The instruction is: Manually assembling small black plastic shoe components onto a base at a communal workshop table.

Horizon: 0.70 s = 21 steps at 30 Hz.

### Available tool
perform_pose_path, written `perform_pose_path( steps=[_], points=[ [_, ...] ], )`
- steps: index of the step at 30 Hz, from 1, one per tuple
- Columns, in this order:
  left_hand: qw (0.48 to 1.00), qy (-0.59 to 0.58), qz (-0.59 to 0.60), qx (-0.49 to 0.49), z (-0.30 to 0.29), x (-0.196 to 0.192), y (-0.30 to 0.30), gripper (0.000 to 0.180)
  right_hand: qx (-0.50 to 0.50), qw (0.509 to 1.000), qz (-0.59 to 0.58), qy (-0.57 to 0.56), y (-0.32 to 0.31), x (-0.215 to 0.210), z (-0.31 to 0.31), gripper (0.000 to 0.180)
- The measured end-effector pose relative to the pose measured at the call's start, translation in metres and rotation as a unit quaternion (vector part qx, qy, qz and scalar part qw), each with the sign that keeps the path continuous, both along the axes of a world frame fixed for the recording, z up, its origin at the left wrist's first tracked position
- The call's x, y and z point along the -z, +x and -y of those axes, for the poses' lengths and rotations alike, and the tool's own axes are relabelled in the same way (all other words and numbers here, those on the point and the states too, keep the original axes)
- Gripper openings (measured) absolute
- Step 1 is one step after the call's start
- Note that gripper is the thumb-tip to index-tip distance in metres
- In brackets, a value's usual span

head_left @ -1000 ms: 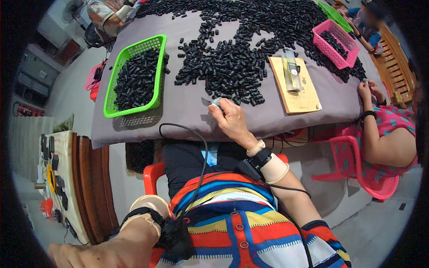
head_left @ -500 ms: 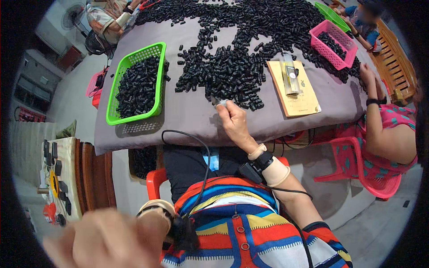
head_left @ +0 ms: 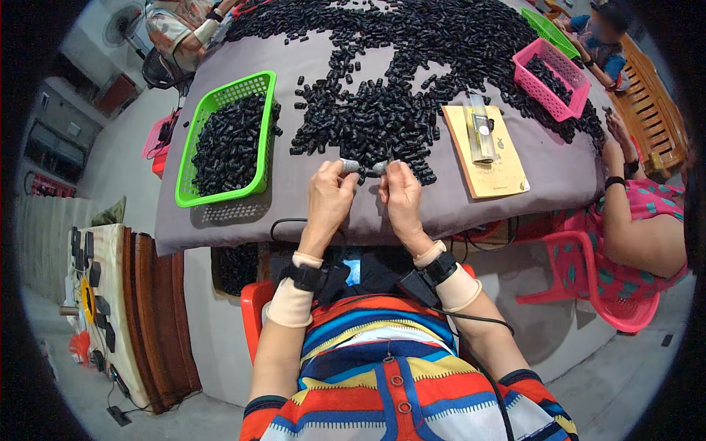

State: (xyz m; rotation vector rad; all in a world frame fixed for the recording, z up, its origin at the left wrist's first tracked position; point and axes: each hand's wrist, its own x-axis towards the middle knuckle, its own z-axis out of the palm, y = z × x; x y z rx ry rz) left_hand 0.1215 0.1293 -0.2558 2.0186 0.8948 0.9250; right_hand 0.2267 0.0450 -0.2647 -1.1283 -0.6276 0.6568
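Observation:
My left hand (head_left: 329,197) and my right hand (head_left: 402,197) are close together above the near edge of the table, fingers pinched. Pale grey coverings wrap fingertips on both hands. Between them, at the left fingertips, is a small black cylindrical piece (head_left: 361,177). A thin dark tip shows by the right fingers, but what they grip cannot be made out. Just beyond lies a heap of the same black pieces (head_left: 368,121). To the left stands a green plastic basket (head_left: 271,140) full of them.
At right, a yellow notepad (head_left: 500,176) bears a clear plastic holder (head_left: 482,140). Farther right is a pink basket (head_left: 570,106) with black pieces. Other people sit around the table. A black cable (head_left: 485,318) runs from my right wrist. A red chair (head_left: 254,309) is under me.
My left hand has come up from the lower left, where it was blurred, to meet my right hand over the table. My right hand has shifted slightly right.

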Motion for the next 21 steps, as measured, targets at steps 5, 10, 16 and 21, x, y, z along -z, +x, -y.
perform_pose_path(
  steps=[5,10,16,21],
  points=[
    [0.981,0.059,-0.151,-0.107,0.009,-0.004,0.022,0.028,-0.001,1.000,0.027,-0.014,0.003,0.003,0.000,0.034],
    [0.968,0.074,-0.204,-0.123,0.011,0.002,0.023,0.028,-0.007,0.999,0.046,-0.010,0.002,0.003,-0.001,0.034],
    [0.978,0.076,-0.158,-0.112,0.010,0.003,0.020,0.025,-0.015,0.998,0.064,-0.012,0.003,0.004,0.000,0.034],
    [0.980,0.092,-0.150,-0.094,0.004,0.011,0.018,0.022,-0.017,0.997,0.070,-0.037,0.000,0.001,-0.001,0.035]
  ],
)
